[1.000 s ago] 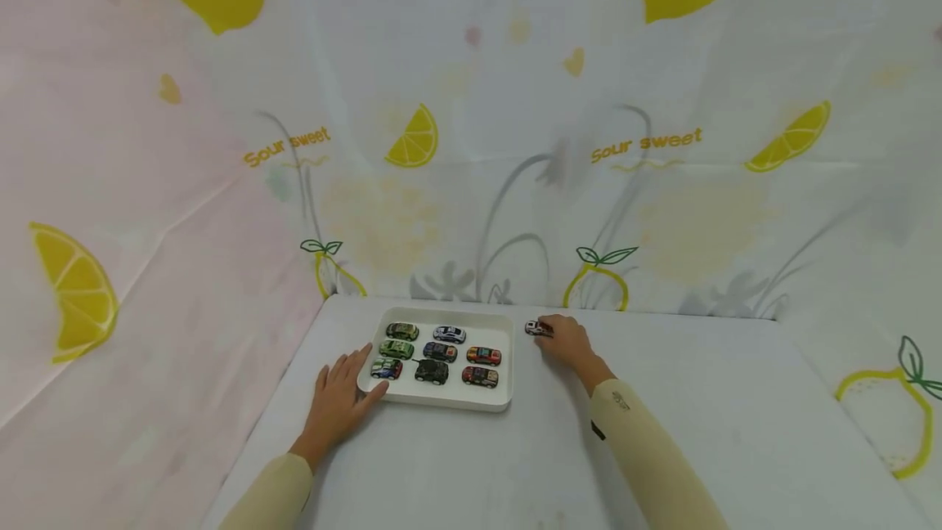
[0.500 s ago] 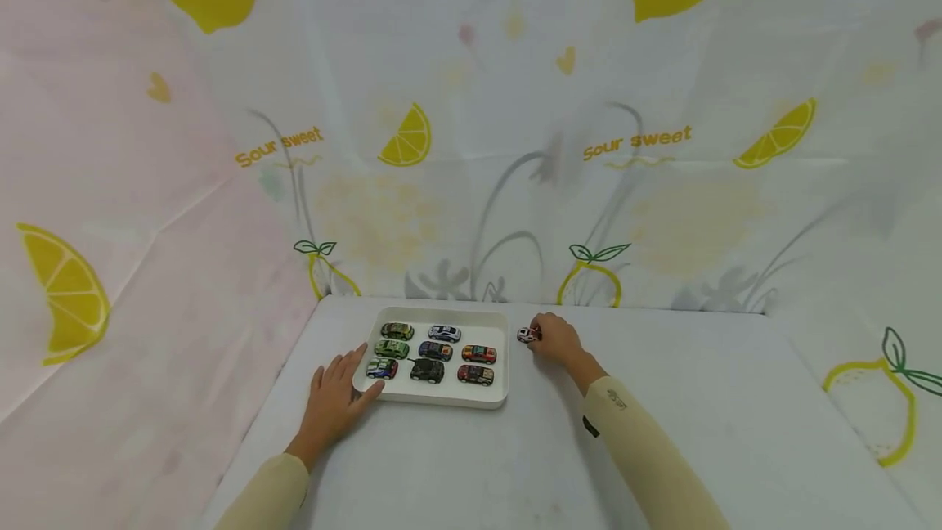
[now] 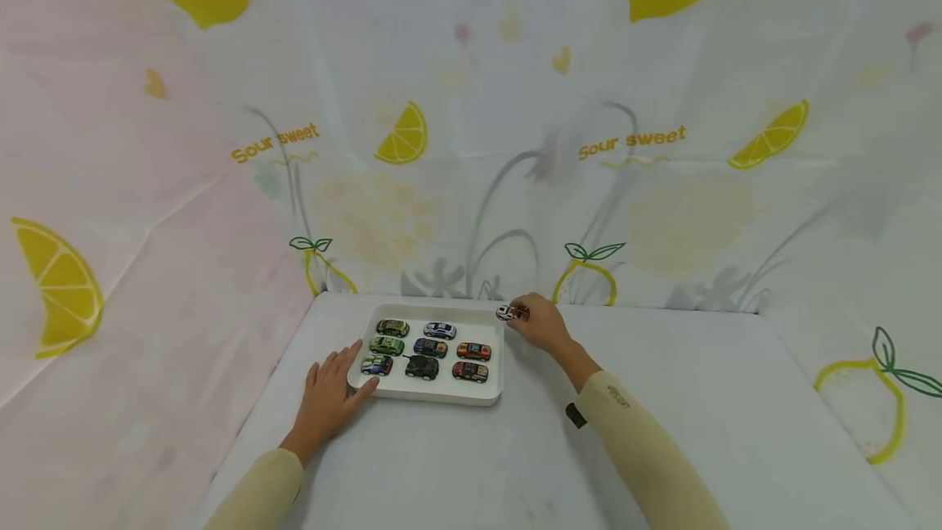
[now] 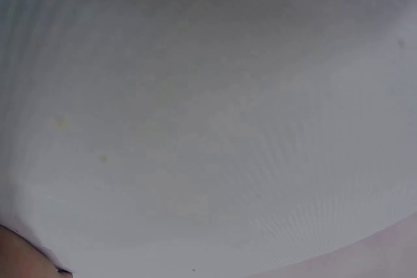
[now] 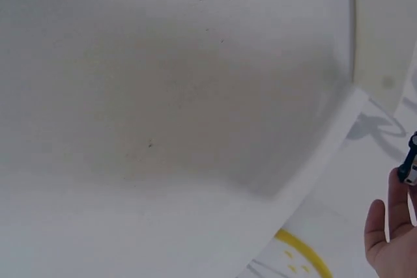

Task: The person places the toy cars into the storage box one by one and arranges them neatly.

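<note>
A small white toy car (image 3: 507,312) with dark and red markings is pinched in my right hand (image 3: 543,322), raised over the right back corner of a white tray (image 3: 434,394). The right wrist view catches part of that toy car (image 5: 411,168) at its right edge, above the fingers. My left hand (image 3: 327,394) rests at the tray's left side, its fingers stretched along the rim and its thumb at the front left corner. Inside the tray stand several toy cars, among them a green one (image 3: 387,346), a red-orange one (image 3: 474,352) and a black one with a barrel (image 3: 422,367).
The tray stands on a white-covered table (image 3: 441,464). A lemon-print cloth (image 3: 471,186) hangs behind the table's back edge and continues along the left side. A gap inside the tray lies behind the red-orange car.
My right hand has lifted the white toy car off the table and carried it left to the tray's edge. The left hand keeps its place at the tray. The head view has shifted slightly.
</note>
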Demonstrator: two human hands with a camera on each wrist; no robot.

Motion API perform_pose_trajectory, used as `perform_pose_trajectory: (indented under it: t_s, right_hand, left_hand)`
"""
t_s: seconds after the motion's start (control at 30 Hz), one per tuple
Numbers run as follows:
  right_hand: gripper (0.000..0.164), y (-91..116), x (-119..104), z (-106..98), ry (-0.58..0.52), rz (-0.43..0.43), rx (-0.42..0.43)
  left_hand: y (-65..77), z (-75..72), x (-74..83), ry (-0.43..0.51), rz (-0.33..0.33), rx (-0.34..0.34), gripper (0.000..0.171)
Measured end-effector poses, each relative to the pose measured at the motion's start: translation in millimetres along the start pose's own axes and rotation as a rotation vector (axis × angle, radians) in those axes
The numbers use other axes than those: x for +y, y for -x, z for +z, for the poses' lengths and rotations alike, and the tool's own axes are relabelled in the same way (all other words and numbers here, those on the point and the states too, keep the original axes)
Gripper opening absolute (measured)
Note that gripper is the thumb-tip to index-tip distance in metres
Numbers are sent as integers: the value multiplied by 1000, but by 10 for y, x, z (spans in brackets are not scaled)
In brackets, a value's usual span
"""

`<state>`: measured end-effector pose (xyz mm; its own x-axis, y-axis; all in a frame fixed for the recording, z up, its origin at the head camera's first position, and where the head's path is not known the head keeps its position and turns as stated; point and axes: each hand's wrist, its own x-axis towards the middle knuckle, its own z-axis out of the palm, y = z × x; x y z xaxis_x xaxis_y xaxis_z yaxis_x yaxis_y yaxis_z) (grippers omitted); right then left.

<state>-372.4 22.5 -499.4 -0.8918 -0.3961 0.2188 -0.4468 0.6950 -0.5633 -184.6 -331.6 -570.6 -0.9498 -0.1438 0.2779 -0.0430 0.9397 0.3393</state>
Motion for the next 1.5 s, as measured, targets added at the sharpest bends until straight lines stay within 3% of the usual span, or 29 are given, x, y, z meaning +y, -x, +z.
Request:
perform_pose_trajectory:
  t_s: [0.57,0.83,1.07,1.23,1.5]
  right_hand:
    - [32,-69,-206,221,12,-95,-58]
    - [33,-94,-284,318,117,-191,-47]
    - [34,-79,-335,456,139,-113,-153]
    - [30,-61,-338,547,162,-70,-161]
    - [22,-141,-441,516,159,-51,-192]
  left_hand:
    - [-20,-9,-3,2,7,25,81]
    - [-46,-10,-23,7,18,59,80]
    - [18,48,-25,10,12,57,81]
    - [31,80,-15,8,11,46,81]
    - [10,44,-35,4,-11,41,82]
